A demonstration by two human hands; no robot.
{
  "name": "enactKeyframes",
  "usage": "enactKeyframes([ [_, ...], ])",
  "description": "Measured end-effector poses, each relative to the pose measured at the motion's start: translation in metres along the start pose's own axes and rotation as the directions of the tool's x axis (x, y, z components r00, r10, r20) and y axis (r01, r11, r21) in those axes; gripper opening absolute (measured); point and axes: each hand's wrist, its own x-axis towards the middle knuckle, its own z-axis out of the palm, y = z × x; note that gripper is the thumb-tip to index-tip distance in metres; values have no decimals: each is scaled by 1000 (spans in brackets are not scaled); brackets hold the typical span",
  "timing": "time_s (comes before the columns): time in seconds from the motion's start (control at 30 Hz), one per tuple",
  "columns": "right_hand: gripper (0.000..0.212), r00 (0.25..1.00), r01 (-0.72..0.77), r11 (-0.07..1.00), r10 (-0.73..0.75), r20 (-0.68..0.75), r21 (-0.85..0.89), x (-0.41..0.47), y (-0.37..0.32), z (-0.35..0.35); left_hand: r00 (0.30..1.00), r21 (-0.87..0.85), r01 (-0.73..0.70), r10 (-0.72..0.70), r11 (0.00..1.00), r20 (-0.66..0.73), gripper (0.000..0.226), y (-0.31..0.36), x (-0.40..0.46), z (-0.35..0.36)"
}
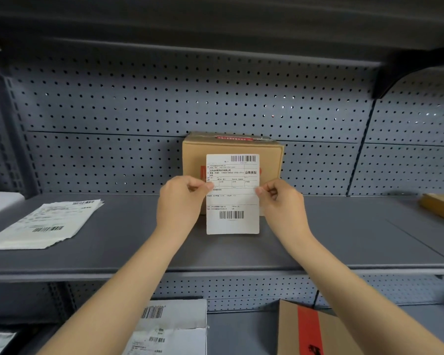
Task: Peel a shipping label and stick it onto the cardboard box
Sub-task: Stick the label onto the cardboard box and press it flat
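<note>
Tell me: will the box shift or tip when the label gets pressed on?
Probably not much: the box appears to back against the pegboard, bracing it. It looks small, likely light, so press gently. The label, pinched at both edges, hangs flat, so fairly stiff.

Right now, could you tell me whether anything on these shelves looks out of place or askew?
Only the stack of white printed label sheets on the grey metal shelf, left: it lies skewed and fanned, with ragged edges. Nothing else stands out.
</note>
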Motion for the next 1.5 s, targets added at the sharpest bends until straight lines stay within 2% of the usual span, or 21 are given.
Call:
enactKeyframes([
  [0.6, 16, 1000, 7, 989, -7, 0, -145, 29, 16, 18, 998, 132, 6, 3, 991, -69, 17, -9, 27, 30],
  [1.37, 19, 997, 65, 971, -72, -22, -231, 46, 26, 32, 985, 392, -75, 128, 917, -112, 22, -12, 41, 40],
  [1.47, 28, 997, 59, 948, -70, -22, -313, 48, 25, 23, 987, 422, -97, 141, 902, -74, 26, -11, 39, 32],
  [1.5, 31, 992, 93, 926, -117, -41, -366, 48, 26, 20, 983, 425, -130, 173, 896, -63, 25, -9, 37, 28],
])
